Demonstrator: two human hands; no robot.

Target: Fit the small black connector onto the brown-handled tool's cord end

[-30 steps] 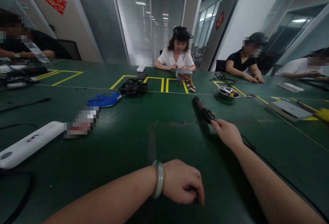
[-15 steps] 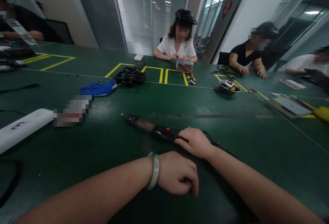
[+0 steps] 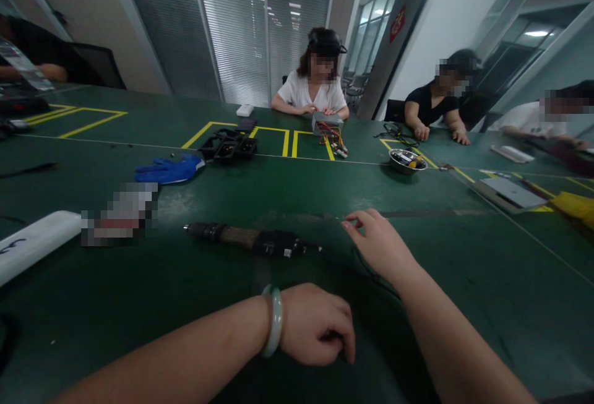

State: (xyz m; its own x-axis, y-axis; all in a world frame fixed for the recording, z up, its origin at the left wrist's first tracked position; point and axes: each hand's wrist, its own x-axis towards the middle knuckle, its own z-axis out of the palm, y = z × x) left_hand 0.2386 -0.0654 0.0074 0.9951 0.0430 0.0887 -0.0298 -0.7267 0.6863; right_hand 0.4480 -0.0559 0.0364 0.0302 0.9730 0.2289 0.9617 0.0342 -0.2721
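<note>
A black electric screwdriver (image 3: 241,240) lies on the green table, its metal tip pointing left and its cable end to the right. My right hand (image 3: 380,243) hovers to the right of that cable end, apart from it. Its thumb and fingers are spread, with nothing visible between them. Part of a dark cable (image 3: 378,277) runs beneath my right wrist. Nearer to me, my left hand (image 3: 318,323) rests with its fingers loosely curled. I see nothing in it, though the palm is hidden. A pale green bangle (image 3: 273,320) circles my left wrist.
To the left are a white power strip (image 3: 39,240), a blurred-out flat object (image 3: 121,213) and a blue glove (image 3: 167,169). Black plastic parts (image 3: 228,144) lie farther back. A metal bowl (image 3: 407,163) of small items stands right of a grey box with wires (image 3: 327,122). Several people sit around.
My right hand has let go of the screwdriver and moved up and right. The screwdriver has shifted left and rolled, now lying more level. My left hand has hardly moved.
</note>
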